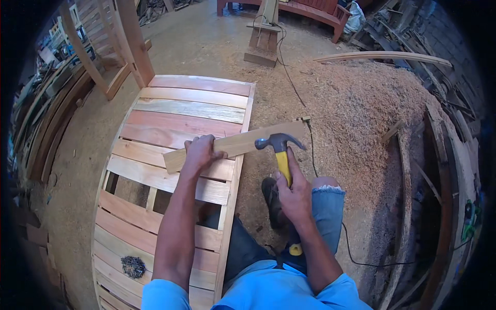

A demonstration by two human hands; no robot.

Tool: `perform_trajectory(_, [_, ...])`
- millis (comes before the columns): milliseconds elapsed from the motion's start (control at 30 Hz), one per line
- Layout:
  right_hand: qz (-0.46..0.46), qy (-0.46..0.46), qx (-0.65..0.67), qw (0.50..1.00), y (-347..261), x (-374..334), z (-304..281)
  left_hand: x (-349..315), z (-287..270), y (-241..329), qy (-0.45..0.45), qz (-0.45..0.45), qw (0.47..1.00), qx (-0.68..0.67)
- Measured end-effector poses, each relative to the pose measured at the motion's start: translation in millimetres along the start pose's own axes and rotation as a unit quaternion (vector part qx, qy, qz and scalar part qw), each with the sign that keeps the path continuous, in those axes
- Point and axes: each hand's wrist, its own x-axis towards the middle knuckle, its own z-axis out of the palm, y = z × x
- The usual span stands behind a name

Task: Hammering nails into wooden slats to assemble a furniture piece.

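Observation:
My right hand (295, 198) grips the yellow handle of a claw hammer (282, 163). Its dark head is raised beside the right part of a loose wooden board (243, 139), claw pointing right. My left hand (201, 152) is closed over the board's left part, which lies across a slatted wooden frame (248, 111). The board's right end sticks out past the frame's edge. A thin dark sliver, perhaps a nail, shows above the board near my left fingers; it is too small to be sure. Nearer me, a clump of nails (133, 267) rests on the slats.
A gap in the slats (132, 191) opens left of my left forearm. Sawdust (361, 113) is heaped at right, with leaning planks (403, 206) beside it. A black cable (311, 147) runs over the floor. Beyond stand a wooden post base (262, 49) and a red bench (305, 15).

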Motion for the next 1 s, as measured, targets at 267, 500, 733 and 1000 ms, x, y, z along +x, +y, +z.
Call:
perform_trajectory(267, [-0.01,-0.03,0.01,0.999,5.8,-10.1,11.0,-2.6,1.8,6.8,0.026,0.021,0.999,-0.001])
perform_trajectory(500, [-0.129,-0.009,-0.073,0.989,-5.0,6.3,12.4,-44.1,19.6,40.6,0.212,0.116,0.97,0.038])
perform_trajectory(733, [-0.292,0.142,0.002,0.946,-70.1,23.0,-4.4,-50.0,19.2,45.6,0.198,0.095,0.974,0.05])
perform_trajectory(1000, [-0.129,-0.07,-0.184,0.972,-8.5,38.6,44.3,-53.8,26.9,44.3,0.215,0.102,0.97,0.047])
